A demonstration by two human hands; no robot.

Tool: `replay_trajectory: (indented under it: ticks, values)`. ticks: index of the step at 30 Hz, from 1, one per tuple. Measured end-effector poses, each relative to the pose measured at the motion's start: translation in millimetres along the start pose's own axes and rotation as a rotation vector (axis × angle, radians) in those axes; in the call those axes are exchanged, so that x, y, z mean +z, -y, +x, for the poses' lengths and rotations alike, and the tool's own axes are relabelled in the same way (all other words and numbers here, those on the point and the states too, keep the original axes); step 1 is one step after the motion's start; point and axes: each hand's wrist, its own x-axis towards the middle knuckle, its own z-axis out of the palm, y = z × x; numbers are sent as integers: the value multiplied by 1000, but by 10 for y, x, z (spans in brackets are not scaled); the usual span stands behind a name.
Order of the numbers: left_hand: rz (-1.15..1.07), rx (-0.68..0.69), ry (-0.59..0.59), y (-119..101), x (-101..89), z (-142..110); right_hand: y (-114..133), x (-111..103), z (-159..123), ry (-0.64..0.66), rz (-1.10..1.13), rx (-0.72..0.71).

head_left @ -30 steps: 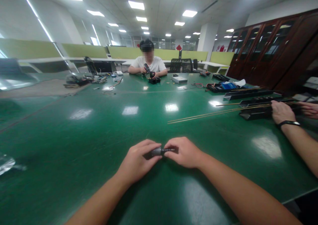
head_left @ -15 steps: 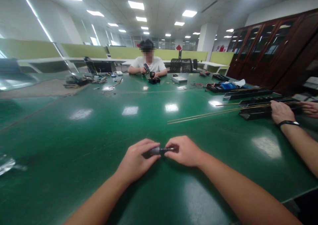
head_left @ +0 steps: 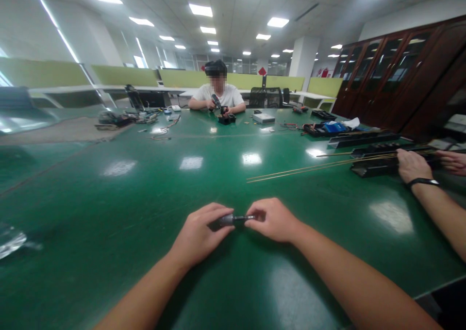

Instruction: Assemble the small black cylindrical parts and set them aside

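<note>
Both of my hands meet just above the green table (head_left: 145,194). My left hand (head_left: 199,235) is closed around the thicker grey end of a small dark cylindrical part (head_left: 233,219). My right hand (head_left: 272,219) pinches the thin dark end of the same part. The piece lies level between the two hands, and most of it is hidden by my fingers.
Thin brass rods (head_left: 302,169) lie on the table ahead right. A co-worker's hand with a black wristband (head_left: 413,165) rests on long black trays (head_left: 382,162) at the right. Another person (head_left: 217,94) sits at the far end with tools. Cables and parts (head_left: 124,119) lie far left.
My hands have lifted the small part slightly and shifted a little away from me; the grip on it is the same. The co-worker's hand has hardly moved.
</note>
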Motion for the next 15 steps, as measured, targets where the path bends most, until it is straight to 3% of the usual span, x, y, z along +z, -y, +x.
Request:
replay_trajectory:
  ticks: [15]
  values:
    - [-4, -46, -10, 43, -70, 9, -27, -42, 7, -34, -11, 23]
